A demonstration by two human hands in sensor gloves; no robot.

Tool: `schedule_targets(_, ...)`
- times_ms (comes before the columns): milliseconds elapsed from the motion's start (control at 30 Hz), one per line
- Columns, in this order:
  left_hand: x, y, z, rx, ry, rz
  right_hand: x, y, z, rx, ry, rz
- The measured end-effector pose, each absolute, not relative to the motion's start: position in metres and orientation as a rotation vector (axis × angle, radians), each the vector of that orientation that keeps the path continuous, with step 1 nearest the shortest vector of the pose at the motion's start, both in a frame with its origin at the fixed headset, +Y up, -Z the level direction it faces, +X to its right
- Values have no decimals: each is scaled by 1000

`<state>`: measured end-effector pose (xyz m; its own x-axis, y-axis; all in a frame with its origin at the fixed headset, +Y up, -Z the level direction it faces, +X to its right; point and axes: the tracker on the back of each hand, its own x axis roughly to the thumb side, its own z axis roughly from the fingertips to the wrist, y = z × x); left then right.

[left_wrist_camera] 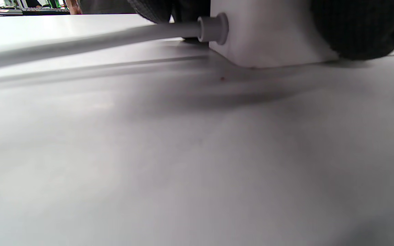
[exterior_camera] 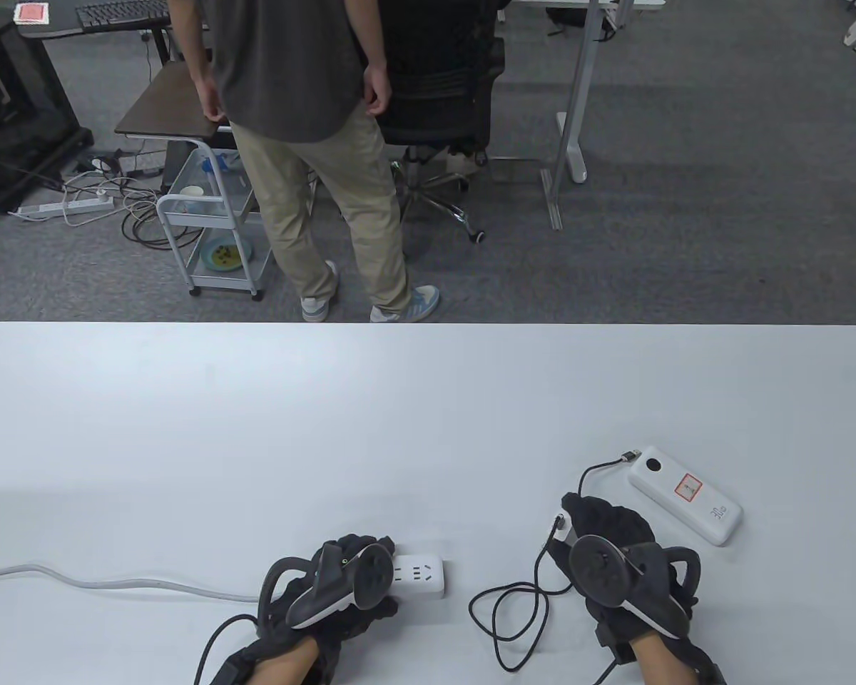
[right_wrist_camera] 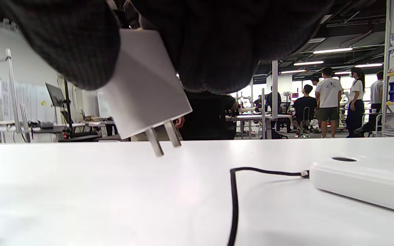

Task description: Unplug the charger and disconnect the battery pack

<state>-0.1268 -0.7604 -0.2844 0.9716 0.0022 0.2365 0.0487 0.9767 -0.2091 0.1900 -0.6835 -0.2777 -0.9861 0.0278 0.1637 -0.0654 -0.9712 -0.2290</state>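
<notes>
My right hand (exterior_camera: 599,524) grips the white charger (right_wrist_camera: 142,99) and holds it a little above the table; its two metal prongs (right_wrist_camera: 164,136) are bare and out of any socket. A black cable (exterior_camera: 521,599) runs from the charger in loops and on to the white battery pack (exterior_camera: 688,494), where its plug (exterior_camera: 629,455) sits in the pack's end. The pack also shows in the right wrist view (right_wrist_camera: 364,184). My left hand (exterior_camera: 342,571) rests on the white power strip (exterior_camera: 422,575) and holds it down; its sockets that show are empty.
The strip's grey cord (exterior_camera: 100,579) runs off the table's left edge; it also shows in the left wrist view (left_wrist_camera: 91,41). A person (exterior_camera: 307,143) stands beyond the table's far edge, beside an office chair (exterior_camera: 442,93) and a small cart (exterior_camera: 214,228).
</notes>
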Motion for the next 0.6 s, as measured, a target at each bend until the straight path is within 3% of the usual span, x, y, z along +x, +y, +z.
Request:
schedule_targets(267,-126,-760,-284,-220,-236,-28,189,-694,-284,198,-358,3132)
schedule_targets(600,-125,-761,-284,-225,-231,-36,174,-722,-304,177,-190,3359)
